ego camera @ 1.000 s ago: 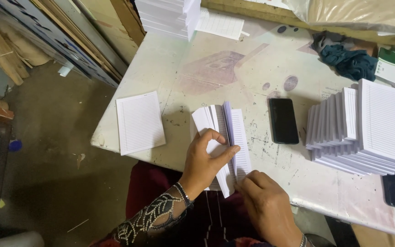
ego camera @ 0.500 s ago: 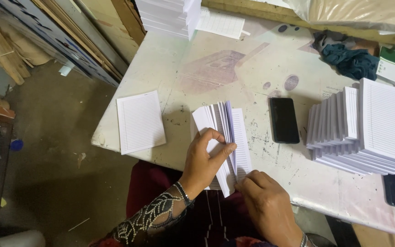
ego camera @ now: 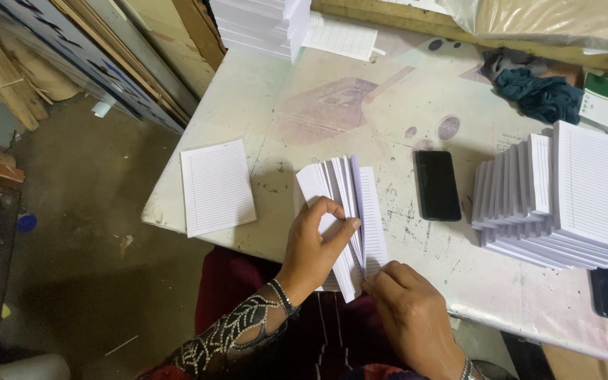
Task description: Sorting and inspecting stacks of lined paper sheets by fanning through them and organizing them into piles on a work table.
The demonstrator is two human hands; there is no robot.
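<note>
Head view: left hand (ego camera: 317, 243) curled over the fanned stack of white ruled paper sheets (ego camera: 346, 211) at the near edge of the stained white table (ego camera: 360, 98), fingers arched, thumb pinching the leaves. Right hand (ego camera: 408, 309) pinches the stack's near corner (fingertips only). Versus half a second ago: fan spread slightly wider, hands barely shifted. Black phone (ego camera: 437, 185) just beside the stack; single ruled sheet (ego camera: 216, 186) lies apart to the left.
</note>
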